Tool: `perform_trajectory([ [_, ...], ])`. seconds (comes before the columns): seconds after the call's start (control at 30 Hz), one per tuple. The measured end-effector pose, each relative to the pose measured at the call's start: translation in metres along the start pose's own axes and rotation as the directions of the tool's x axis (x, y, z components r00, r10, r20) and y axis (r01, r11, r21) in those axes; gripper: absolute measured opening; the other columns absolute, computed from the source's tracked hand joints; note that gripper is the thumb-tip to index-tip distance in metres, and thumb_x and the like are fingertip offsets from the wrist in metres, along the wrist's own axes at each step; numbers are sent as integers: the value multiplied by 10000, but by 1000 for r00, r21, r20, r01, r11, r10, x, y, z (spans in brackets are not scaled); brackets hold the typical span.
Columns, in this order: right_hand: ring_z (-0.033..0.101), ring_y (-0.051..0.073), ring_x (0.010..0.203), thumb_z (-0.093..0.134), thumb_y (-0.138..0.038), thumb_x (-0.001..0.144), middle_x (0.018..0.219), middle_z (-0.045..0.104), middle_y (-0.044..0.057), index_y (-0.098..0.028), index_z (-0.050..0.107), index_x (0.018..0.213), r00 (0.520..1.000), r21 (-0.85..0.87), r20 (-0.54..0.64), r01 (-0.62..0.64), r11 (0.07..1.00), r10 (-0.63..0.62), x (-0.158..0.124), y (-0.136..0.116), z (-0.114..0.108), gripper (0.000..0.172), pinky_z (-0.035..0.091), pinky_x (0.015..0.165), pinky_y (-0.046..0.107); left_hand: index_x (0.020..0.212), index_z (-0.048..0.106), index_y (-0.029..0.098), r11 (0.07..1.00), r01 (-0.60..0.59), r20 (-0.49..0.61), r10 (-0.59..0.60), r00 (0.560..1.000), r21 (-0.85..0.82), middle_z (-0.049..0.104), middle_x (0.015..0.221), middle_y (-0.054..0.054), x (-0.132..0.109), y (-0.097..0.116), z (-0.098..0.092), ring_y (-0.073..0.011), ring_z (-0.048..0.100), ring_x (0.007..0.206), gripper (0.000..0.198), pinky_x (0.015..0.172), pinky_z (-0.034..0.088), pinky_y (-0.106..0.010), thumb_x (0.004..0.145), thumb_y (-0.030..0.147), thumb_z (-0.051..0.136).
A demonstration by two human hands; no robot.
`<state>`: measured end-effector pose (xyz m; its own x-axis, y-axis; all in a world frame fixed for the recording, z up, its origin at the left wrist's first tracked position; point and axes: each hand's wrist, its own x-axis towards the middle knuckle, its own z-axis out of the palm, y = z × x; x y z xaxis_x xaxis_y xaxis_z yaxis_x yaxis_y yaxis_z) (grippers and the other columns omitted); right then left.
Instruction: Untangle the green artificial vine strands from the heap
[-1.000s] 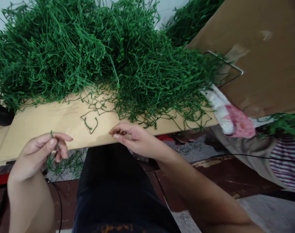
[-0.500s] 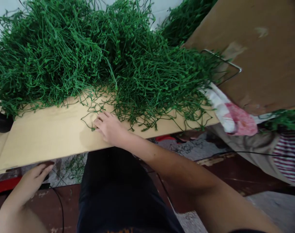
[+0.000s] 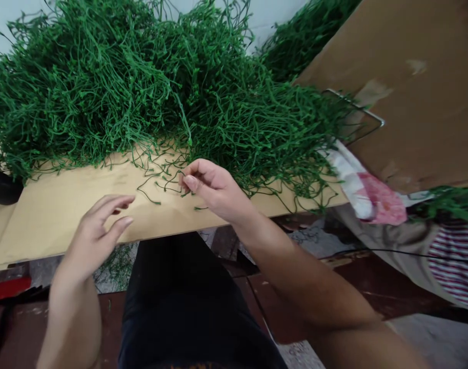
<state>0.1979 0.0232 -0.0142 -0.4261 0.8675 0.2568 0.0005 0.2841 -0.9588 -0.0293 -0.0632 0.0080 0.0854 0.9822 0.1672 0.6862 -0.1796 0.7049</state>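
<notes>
A big heap of thin green artificial plant stems [image 3: 114,87] covers the back of a cardboard sheet [image 3: 45,215]. My right hand [image 3: 214,189] is at the front edge of the heap, its thumb and fingers pinched together on what looks like a green stem [image 3: 174,188]; the fingertips partly hide it. A few loose stems [image 3: 149,195] lie on the cardboard beside those fingertips. Over the front left of the cardboard hovers my left hand [image 3: 99,230], thumb and fingers apart, with nothing in it.
Upright brown cardboard [image 3: 414,102] stands at the right, with a bent metal wire frame [image 3: 372,115] against it. A white and pink cloth [image 3: 380,200] hangs below, near a person's striped clothing [image 3: 456,261]. A black cylindrical object [image 3: 3,187] sits at the left edge.
My left hand has risen from below the cardboard's front edge to above it. My right hand has lifted, shifted right and turned, its fingers now pinched.
</notes>
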Motion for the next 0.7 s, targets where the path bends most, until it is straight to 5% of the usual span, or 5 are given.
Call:
perform_trajectory([
  [0.23, 446, 68, 629, 598, -522, 723, 695, 488, -20, -177, 461, 771, 999, 214, 19, -48, 976, 45, 1, 3, 13, 375, 414, 611, 235, 1248, 496, 145, 971, -116, 72, 134, 988, -207, 600, 1148, -113, 45, 15, 56, -169, 598, 979, 487, 880, 488, -325, 822, 379, 522],
  [0.33, 442, 75, 610, 558, -464, 768, 665, 472, -21, -175, 472, 781, 1000, 68, -19, -10, 998, 11, 8, 2, 2, 302, 409, 591, 241, 1197, 541, 138, 982, -111, 92, 127, 988, -155, 616, 1111, -114, 52, 13, 58, -171, 610, 959, 445, 868, 496, -332, 840, 398, 483],
  [0.43, 470, 106, 638, 514, -361, 800, 689, 510, 5, -181, 491, 769, 973, -273, -209, 34, 961, -94, 18, 1, -24, 184, 425, 625, 278, 1196, 552, 139, 990, -104, 39, 100, 994, 96, 581, 1193, -124, 58, 2, 48, -199, 557, 1087, 452, 960, 444, -370, 854, 412, 442],
  [0.57, 513, 221, 897, 474, -312, 809, 900, 583, 99, -169, 568, 857, 842, -729, -402, -57, 682, -360, 24, 2, -61, 178, 419, 829, 403, 1305, 454, 89, 912, 7, 82, -45, 996, 409, 447, 1377, -177, 67, -13, 42, -261, 396, 1296, 561, 1084, 306, -437, 868, 433, 379],
  [0.7, 402, 318, 1139, 456, -388, 829, 1160, 533, 165, -135, 564, 1124, 872, -908, -275, -97, 407, -404, 15, 10, -65, 403, 348, 938, 484, 1383, 339, 60, 814, -38, 252, -134, 958, 580, 219, 1493, -226, 78, -7, 61, -314, 193, 1398, 613, 1121, 208, -473, 878, 406, 350],
])
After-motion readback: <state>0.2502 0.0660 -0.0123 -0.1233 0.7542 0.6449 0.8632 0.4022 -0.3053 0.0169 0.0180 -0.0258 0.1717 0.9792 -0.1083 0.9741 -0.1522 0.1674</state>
